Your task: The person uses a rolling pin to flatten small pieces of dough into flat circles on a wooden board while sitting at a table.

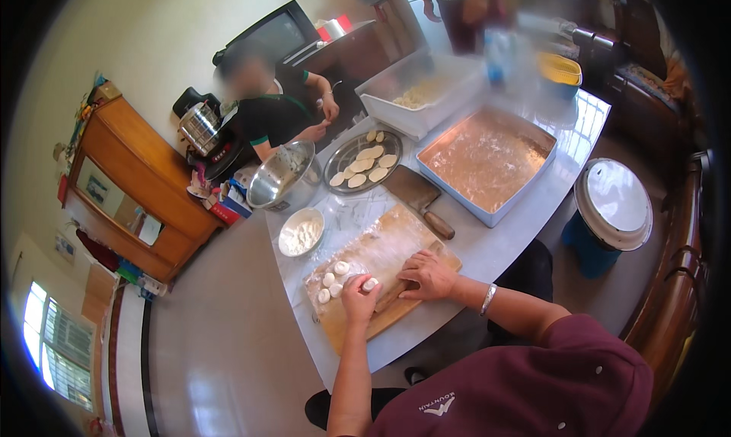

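Note:
My left hand (360, 305) pinches a small round piece of white dough (370, 284) over the near part of a floured wooden board (394, 237). My right hand (429, 275) curls over what looks like a wooden rolling pin (391, 295) near the board's edge, hiding part of it. Several dough pieces (329, 279) lie left of my left hand. Beyond the board, a cleaver (414, 194) with a wooden handle rests on the table. A white bowl of flour (301, 234) stands beside the board's far left corner.
Flat dough rounds (362, 165) lie on a round metal tray (337, 151). Nearby are a steel bowl (274, 186) with filling, a floured rectangular tray (488, 157) and a white plastic bin (394, 114). Across the table sits a co-worker (274, 117); another person (457, 9) stands behind.

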The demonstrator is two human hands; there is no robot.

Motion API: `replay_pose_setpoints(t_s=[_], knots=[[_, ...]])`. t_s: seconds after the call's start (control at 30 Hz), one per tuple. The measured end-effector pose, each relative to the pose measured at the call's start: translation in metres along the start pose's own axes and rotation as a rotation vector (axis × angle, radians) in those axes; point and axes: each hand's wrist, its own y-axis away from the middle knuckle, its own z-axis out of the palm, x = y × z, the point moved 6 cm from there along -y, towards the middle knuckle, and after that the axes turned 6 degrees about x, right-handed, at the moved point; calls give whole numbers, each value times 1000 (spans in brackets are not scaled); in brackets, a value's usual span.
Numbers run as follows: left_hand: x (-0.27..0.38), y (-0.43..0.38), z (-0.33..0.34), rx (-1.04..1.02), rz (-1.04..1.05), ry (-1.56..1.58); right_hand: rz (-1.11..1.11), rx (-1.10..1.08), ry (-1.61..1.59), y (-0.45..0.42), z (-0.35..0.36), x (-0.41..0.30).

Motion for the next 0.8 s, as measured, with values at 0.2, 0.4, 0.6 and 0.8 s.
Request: replay_pose_setpoints(t_s=[0.2,0.4,0.6,0.8], knots=[[7,0,-1,-7,-38,-14,5,-6,22,-1,1,0],[15,2,-4,0,-13,-63,167,-32,36,-7,4,-3],[22,0,-6,31,-26,-12,232,73,184,-13,13,-6],[24,2,-6,9,-5,2,203,71,239,-14,16,-3]])
